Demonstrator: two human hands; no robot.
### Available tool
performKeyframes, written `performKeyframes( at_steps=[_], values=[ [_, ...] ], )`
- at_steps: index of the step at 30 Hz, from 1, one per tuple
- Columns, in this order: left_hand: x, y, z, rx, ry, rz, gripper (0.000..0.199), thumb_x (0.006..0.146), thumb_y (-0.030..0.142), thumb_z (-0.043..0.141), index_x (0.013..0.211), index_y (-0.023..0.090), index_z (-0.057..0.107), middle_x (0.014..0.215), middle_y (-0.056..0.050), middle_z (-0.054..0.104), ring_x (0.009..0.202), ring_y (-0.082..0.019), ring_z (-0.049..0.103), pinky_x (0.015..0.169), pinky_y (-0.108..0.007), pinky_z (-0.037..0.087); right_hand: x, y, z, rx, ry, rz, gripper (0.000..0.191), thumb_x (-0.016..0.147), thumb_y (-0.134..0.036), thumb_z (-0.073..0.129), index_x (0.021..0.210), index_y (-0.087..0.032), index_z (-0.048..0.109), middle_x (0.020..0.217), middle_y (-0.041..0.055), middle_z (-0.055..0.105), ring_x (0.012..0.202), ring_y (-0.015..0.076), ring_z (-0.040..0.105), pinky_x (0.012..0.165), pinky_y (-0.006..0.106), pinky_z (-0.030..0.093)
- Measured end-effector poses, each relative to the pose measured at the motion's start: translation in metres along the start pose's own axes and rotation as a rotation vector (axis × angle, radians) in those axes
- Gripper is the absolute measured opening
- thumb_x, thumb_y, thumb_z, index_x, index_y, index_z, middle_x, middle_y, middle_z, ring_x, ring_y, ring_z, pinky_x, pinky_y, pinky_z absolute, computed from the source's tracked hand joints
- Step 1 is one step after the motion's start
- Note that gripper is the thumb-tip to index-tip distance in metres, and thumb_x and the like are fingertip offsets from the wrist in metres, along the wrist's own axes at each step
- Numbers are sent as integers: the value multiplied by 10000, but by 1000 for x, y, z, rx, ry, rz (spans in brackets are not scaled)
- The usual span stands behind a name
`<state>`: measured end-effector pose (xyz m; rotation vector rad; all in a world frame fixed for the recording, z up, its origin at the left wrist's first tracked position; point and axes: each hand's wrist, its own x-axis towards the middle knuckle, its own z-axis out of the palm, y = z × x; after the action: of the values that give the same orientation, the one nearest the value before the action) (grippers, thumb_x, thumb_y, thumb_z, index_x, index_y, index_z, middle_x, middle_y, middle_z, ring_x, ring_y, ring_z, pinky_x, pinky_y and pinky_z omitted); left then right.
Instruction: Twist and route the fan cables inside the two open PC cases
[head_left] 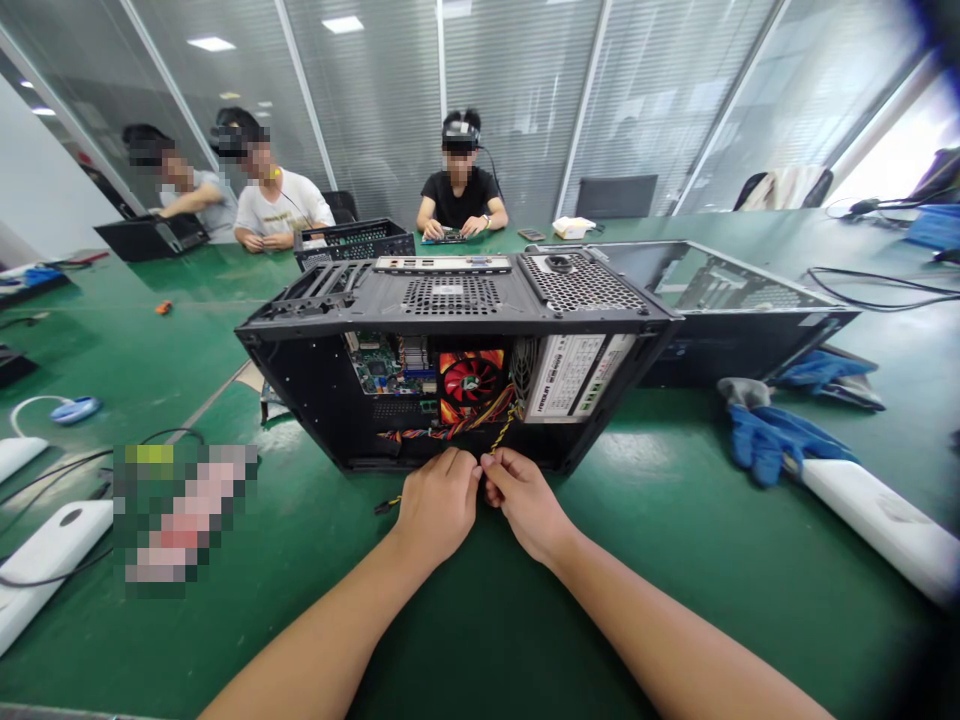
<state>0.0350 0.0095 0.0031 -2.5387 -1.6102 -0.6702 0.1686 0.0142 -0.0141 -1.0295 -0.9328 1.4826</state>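
From the head view, the person's two hands meet in front of an open computer case, their fingertips nearly touching. The left hand and the right hand are both closed, pinching a yellow-and-black cable. The cable drops from beside the power supply inside the case, above and slightly right of the grip — its upper stretch lies just beyond the right fingers. A dark connector on yellow-and-black wire shows left of the left hand, low over the green table. Behind the hands, inside the case, sits a red fan — blue gloves lie well off to the right.
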Motion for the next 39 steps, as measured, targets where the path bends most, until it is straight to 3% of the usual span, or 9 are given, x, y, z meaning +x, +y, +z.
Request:
performKeyframes(
  at_steps=[24,39],
  values=[
    [1,-2,1,-43,-18,20,187,960,224,420,819,196,539,773,-6,593,679,-150,573,596,-265,409,0,2,-1,10,-11,17,397,742,-505,699,647,-192,474,528,-61,446,491,83,378,503,257,290],
    [-3,-3,3,-124,115,73,147,944,198,459,861,179,578,831,-31,605,751,-155,576,684,-269,463,0,1,-1,26,-8,2,375,737,-472,709,643,-194,476,521,-65,442,486,83,374,501,257,289]
  ],
)
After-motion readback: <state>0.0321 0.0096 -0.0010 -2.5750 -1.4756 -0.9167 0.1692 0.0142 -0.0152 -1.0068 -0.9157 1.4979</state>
